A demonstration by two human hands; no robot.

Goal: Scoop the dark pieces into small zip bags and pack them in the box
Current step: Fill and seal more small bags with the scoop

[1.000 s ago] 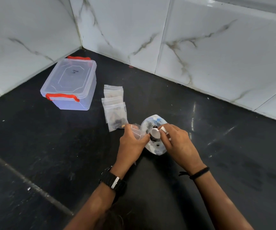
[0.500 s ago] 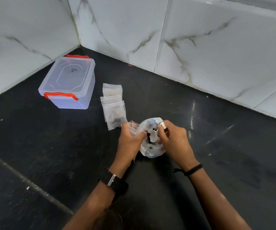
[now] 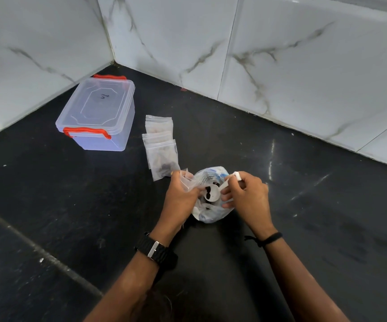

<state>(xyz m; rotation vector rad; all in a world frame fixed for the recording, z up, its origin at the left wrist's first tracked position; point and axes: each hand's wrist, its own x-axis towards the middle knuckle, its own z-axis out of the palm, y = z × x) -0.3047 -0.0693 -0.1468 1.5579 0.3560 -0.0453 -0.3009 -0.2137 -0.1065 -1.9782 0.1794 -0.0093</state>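
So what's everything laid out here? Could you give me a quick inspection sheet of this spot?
Surface: dark stone floor, scuffed.
Job's things: closed clear box with red clips; small zip bags lying flat beside it, one holding dark pieces; big plastic bag; white scoop carrying dark pieces.
Clutter: nothing seen.
Grips: left hand pinches an open zip bag; right hand holds the scoop's handle.
Cables: nothing seen.
Surroundings: white marble-look wall tiles meeting in a corner.

From my remote view, both forearms cut off by the bottom edge, left hand covering most of the small zip bag, white scoop handle partly hidden in the right hand, scribble on the box lid unreadable.
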